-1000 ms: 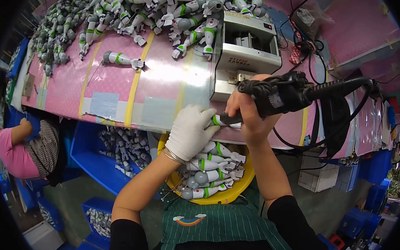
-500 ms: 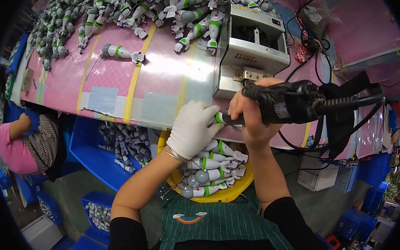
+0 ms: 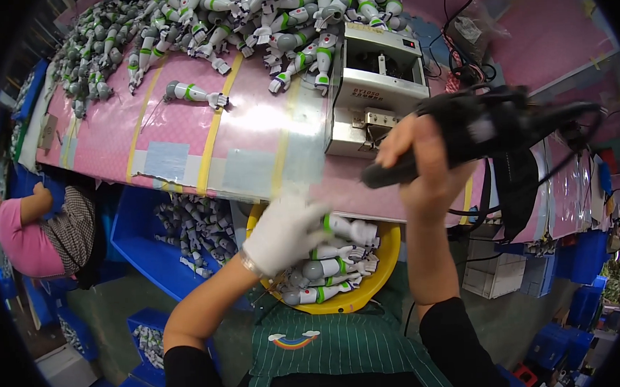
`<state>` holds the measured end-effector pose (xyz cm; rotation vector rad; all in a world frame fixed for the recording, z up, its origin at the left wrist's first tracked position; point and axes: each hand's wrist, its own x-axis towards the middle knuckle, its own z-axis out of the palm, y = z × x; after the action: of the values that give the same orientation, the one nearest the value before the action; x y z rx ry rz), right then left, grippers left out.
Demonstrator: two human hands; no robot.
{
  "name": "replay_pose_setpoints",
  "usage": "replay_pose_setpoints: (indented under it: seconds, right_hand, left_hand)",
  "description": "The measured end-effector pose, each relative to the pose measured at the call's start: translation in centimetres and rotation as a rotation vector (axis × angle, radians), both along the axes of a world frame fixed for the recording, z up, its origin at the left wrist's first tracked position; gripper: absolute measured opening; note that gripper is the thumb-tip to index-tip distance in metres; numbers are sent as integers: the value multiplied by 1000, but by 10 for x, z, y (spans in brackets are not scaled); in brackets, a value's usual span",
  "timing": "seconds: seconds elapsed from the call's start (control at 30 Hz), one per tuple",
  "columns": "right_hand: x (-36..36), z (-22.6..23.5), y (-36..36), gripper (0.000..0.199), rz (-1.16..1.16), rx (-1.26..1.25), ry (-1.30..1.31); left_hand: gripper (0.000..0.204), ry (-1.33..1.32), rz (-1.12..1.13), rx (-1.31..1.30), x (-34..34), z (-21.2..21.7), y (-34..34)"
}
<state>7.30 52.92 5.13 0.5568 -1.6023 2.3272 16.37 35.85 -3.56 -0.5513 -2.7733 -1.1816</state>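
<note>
My left hand (image 3: 284, 233), in a white glove and smeared by motion, grips a white and grey toy arm (image 3: 352, 230) with a green band. It holds this toy arm over a yellow basin (image 3: 395, 259), above several similar toy arms (image 3: 328, 268) lying inside. My bare right hand (image 3: 427, 163) is wrapped round a black corded power tool (image 3: 471, 132). The tool's dark tip points left, apart from the toy arm, in front of a metal benchtop machine (image 3: 378, 85). What the tip ends in is too blurred to tell.
A large heap of toy arms (image 3: 244, 15) covers the far side of the pink table (image 3: 250, 126). One toy arm (image 3: 196, 94) lies apart on it. Left of the basin stands a blue bin (image 3: 140, 237) of toy parts. Black cables hang at right. A person (image 3: 35, 232) sits at far left.
My left hand has drawn the toy arm back from the table edge to over the basin. The tool in my right hand has lifted away from the toy arm, up and to the right.
</note>
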Motion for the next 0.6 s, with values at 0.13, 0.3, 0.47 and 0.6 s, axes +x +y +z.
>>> replay_pose_setpoints:
  seconds: [0.13, 0.3, 0.47, 0.6]
  right_hand:
    - [-31, 20, 9, 9, -183, 103, 155]
    - [-48, 17, 3, 5, -216, 87, 186]
    - [-48, 8, -6, 8, -209, 210, 144]
    - [-42, 10, -5, 9, -176, 185, 62]
  left_hand:
    - [41, -114, -259, 21, 8, 31, -18]
    - [37, 421, 357, -351, -80, 15, -115]
    - [40, 463, 518, -767, -124, -16, -217]
    - [29, 74, 374, -487, -108, -9, -196]
